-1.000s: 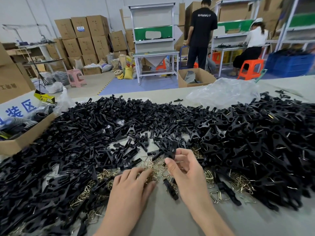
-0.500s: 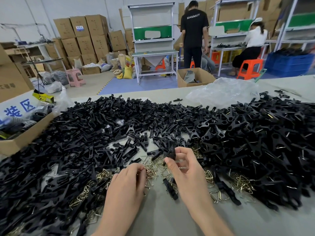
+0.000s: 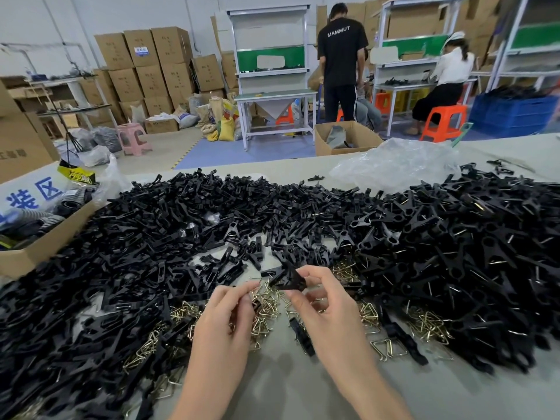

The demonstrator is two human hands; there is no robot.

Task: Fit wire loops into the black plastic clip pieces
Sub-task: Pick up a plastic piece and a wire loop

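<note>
– Clip piece point(image 3: 288, 280), black plastic, head view: whereabouts?
– Raised just above the surface point(image 3: 272, 389), pinched between thumb and fingertips of right hand point(image 3: 321, 301). Near side of the heap of clip pieces point(image 3: 181, 237).
– Change on the other side?
– Left hand point(image 3: 225, 310): flat on the pile of wire loops point(image 3: 266, 310) a second ago, now lifted off it. Fingers curled, thumb and forefinger closed on what looks like one wire loop point(image 3: 257, 285); too fine to be certain.
– Meaning for the task?
– Picking judged done, fitting not yet made. Loop end just beside clip piece; touching or apart, cannot tell.
– Pose?
– Forearms entering from bottom edge, backs of hands up, fingertips turned inward toward each other, both held over the loose loops.
</note>
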